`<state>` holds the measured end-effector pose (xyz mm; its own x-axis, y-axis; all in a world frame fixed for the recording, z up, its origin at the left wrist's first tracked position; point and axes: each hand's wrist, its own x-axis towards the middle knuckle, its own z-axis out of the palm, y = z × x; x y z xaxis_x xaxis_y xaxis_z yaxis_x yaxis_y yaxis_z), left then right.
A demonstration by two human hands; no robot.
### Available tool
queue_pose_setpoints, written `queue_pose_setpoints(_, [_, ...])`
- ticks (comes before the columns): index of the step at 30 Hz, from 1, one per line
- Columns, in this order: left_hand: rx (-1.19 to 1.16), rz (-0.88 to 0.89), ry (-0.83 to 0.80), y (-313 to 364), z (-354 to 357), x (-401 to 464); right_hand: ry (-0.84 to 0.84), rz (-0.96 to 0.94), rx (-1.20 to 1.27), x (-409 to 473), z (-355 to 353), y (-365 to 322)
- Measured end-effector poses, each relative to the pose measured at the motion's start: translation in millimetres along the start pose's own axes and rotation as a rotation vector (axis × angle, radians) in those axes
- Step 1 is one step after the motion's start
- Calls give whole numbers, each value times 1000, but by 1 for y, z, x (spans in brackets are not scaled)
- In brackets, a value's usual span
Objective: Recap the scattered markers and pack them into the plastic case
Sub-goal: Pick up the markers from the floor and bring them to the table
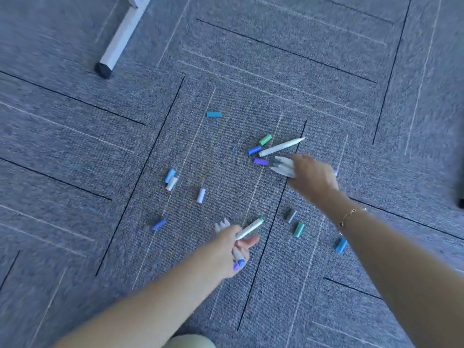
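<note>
My left hand (226,247) grips a bundle of white markers (248,229) low in the middle of the view; one has a green end, others show blue and purple ends below my fist. My right hand (311,175) reaches over the carpet and holds a few uncapped white markers (283,167) with their tips to the left. One more white marker (281,146) lies loose just beyond them. Several caps are scattered around: green (265,139), blue (254,150), purple (261,161), teal (214,114), grey (290,215). No plastic case is in view.
Grey patterned carpet (100,146) covers the floor. A white furniture leg with a black foot (118,41) stands at the upper left. More caps lie at the left (170,179) and lower right (341,245). A dark object (460,192) sits at the right edge.
</note>
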<state>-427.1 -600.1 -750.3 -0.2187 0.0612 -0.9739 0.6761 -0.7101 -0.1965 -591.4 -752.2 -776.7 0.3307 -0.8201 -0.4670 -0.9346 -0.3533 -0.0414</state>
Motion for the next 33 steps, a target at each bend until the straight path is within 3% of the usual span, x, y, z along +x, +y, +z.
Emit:
queue_pose_setpoints(3, [-64, -18, 26, -7, 2, 15, 41, -55, -35, 0, -8, 7])
queue_pose_setpoints(7, [-61, 83, 177, -7, 30, 23, 72, -96, -41, 3, -16, 14])
queue_pose_setpoints(14, [3, 265, 215, 1, 51, 53, 131, -131, -26, -4, -14, 13])
queue_pose_setpoints(17, [-10, 321, 306, 5, 57, 35, 202, -2, 52, -3, -9, 15])
queue_pose_setpoints(21, [66, 646, 316, 24, 63, 6, 255, 148, 391, 12, -10, 12])
queue_pose_setpoints(26, [339, 1006, 275, 61, 46, -16, 134, 786, 1231, 33, -31, -14])
queue_pose_setpoints(29, [443, 1139, 248, 76, 29, -21, -17, 847, 1250, 36, -33, -33])
queue_pose_setpoints(33, [578, 1279, 300, 96, -2, -26, -6, 826, 1161, 47, -24, -42])
